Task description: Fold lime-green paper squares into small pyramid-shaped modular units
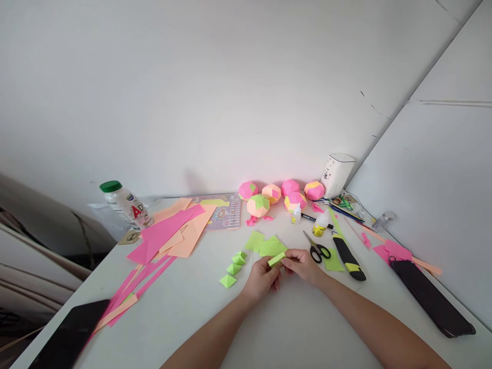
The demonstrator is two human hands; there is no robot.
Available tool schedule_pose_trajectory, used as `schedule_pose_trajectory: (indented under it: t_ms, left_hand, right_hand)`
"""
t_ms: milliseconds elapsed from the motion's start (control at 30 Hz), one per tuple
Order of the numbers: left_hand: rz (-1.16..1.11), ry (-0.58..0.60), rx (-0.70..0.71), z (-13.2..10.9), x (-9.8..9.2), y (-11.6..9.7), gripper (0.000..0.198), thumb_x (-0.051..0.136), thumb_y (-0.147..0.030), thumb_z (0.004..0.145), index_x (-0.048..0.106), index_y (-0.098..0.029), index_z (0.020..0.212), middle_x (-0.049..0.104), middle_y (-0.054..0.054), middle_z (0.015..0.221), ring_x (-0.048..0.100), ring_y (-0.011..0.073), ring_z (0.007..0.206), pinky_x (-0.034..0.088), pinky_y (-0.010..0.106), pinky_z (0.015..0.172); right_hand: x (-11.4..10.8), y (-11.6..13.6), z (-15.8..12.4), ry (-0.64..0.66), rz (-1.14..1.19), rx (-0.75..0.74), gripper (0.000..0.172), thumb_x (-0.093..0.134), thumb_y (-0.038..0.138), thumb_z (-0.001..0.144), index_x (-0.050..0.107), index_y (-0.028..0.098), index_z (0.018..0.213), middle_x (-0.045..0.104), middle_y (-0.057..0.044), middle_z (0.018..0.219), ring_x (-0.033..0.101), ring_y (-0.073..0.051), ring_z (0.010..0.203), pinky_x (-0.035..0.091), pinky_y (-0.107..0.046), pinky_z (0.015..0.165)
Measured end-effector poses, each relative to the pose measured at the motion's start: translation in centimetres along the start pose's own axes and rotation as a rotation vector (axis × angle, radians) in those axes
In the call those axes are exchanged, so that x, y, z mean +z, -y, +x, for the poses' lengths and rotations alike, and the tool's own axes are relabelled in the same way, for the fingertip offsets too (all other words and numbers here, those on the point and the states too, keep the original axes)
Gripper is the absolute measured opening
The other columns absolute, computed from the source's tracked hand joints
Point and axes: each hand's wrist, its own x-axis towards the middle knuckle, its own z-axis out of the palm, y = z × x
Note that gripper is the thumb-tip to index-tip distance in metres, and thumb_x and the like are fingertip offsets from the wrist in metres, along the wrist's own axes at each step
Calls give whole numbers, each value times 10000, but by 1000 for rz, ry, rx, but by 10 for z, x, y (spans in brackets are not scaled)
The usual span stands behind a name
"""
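Observation:
Between my two hands is a small folded strip of light green paper (277,259). My left hand (262,277) pinches its left end, and the fingers of my right hand (302,265) close on its right end. Just beyond them lie green paper pieces (272,245) on the white table. Left of my left hand, several folded green paper pyramids (233,268) stand in a slanting row. Black-handled scissors (316,251) lie close to my right hand, partly over the table, with a green paper square (333,260) beside them.
Several faceted paper balls (258,205) sit along the wall, near glue bottles (320,225). A utility knife (349,259) and a black case (432,297) lie right. Leftward are pink and orange sheets (165,233), a green-capped bottle (126,205) and a dark tablet (71,335).

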Motion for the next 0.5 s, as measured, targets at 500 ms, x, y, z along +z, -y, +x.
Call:
schedule_pose_trajectory:
  t_ms: [500]
  left_hand:
    - [49, 24, 19, -1, 0, 1, 293, 552, -455, 747, 464, -181, 697, 500, -47, 473, 461, 92, 375, 345, 210, 388]
  right_hand:
    - [1, 3, -2, 45, 34, 11, 194, 604, 349, 777, 618, 157, 750, 550, 11, 633, 520, -117, 555, 424, -237, 539]
